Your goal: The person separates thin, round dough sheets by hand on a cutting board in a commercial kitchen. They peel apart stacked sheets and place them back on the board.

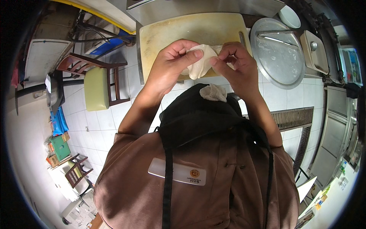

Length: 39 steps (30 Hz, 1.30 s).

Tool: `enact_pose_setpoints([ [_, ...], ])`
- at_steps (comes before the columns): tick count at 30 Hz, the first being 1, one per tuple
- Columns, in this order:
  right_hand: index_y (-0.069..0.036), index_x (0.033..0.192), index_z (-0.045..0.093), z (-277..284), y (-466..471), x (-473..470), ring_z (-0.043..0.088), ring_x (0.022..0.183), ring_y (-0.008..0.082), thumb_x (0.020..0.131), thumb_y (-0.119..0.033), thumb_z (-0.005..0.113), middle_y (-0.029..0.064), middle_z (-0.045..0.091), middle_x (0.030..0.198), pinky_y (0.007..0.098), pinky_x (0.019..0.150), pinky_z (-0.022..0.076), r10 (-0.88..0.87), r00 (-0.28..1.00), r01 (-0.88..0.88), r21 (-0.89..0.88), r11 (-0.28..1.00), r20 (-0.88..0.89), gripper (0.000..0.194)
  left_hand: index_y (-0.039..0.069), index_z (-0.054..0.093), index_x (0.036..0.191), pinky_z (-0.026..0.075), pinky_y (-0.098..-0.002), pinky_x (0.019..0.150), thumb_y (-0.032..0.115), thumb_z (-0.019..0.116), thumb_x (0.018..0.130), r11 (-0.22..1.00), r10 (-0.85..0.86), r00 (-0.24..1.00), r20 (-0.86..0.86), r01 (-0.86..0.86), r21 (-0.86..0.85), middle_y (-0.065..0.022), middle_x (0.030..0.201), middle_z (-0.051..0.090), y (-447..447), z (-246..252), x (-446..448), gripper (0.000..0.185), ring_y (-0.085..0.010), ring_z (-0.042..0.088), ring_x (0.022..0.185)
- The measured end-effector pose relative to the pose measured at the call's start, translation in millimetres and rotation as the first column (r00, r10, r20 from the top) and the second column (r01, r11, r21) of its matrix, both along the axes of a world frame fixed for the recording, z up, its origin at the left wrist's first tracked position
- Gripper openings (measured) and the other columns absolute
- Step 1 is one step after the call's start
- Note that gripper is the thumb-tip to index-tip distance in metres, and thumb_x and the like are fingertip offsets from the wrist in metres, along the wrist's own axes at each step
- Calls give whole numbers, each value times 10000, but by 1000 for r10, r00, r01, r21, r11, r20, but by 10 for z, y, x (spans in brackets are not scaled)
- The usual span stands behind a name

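Observation:
Between my two hands, above the near part of a worn cutting board [163, 31], hangs a thin, pale, folded piece that looks like dough [203, 61]. My left hand [177, 58] pinches its left side, with the thumb lying on top. The fingertips of my right hand [236, 61] grip its right edge. Folds hang down at the side nearest me, and part of the piece shows behind my right fingers. What lies under the fingers is hidden. A crumpled off-white cloth [214, 92] rests at the top of my black apron [197, 114].
Right of the board lies a large round metal tray [277, 63] with a thin metal tool [278, 41] on it. Beyond are a rectangular pan [323, 58] holding a small round metal item, and a pale bowl [289, 16]. A green-seated wooden chair [96, 88] stands at left.

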State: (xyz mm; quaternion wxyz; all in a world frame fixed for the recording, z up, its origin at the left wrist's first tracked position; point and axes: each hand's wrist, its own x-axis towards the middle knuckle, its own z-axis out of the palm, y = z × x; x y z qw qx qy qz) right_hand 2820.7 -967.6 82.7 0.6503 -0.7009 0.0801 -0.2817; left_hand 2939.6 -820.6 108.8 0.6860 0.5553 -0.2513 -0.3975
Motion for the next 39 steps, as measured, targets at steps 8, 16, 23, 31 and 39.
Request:
enact_pose_setpoints([
  [8, -51, 945, 537, -32, -83, -58, 530, 777, 74, 838, -63, 656, 13, 569, 894, 201, 708, 431, 118, 981, -49, 389, 920, -156, 160, -22, 579, 1064, 470, -207, 703, 91, 585, 909, 996, 86, 996, -35, -87, -34, -51, 904, 624, -82, -82, 4, 192, -80, 584, 801],
  [16, -49, 937, 571, -50, -125, -51, 521, 709, 72, 832, -97, 668, 6, 590, 854, 211, 700, 428, 219, 908, -50, 428, 902, -356, 151, -18, 581, 1061, 467, -203, 697, 79, 596, 899, 997, 48, 994, 96, -53, 50, -39, 895, 623, -160, -111, -15, 189, -77, 578, 788],
  [23, -24, 878, 559, -196, -236, -232, 554, 838, 106, 810, -60, 687, 29, 582, 890, 230, 758, 448, -64, 990, 104, 341, 934, -127, 149, 29, 619, 1006, 309, -150, 512, 123, 651, 866, 979, 200, 969, -142, -203, -5, 50, 758, 573, -174, -244, 128, 172, 3, 429, 596],
  [31, -3, 867, 557, -251, -662, -688, 524, 779, 70, 820, -38, 668, 21, 587, 864, 203, 693, 423, -283, 944, 269, -102, 958, -170, 125, -4, 605, 1056, 441, -173, 645, 158, 638, 882, 985, 68, 997, 20, -71, 158, -13, 877, 617, -263, -562, 283, 239, -47, 548, 739],
  [39, -21, 879, 616, -51, -790, -761, 572, 711, 167, 780, -90, 705, 75, 624, 839, 277, 647, 464, -308, 901, 83, -574, 814, -306, 150, 5, 594, 1135, 441, -263, 838, 217, 648, 873, 929, -284, 954, 100, 247, 277, -48, 1004, 619, -710, -806, 189, 341, -128, 565, 931],
])
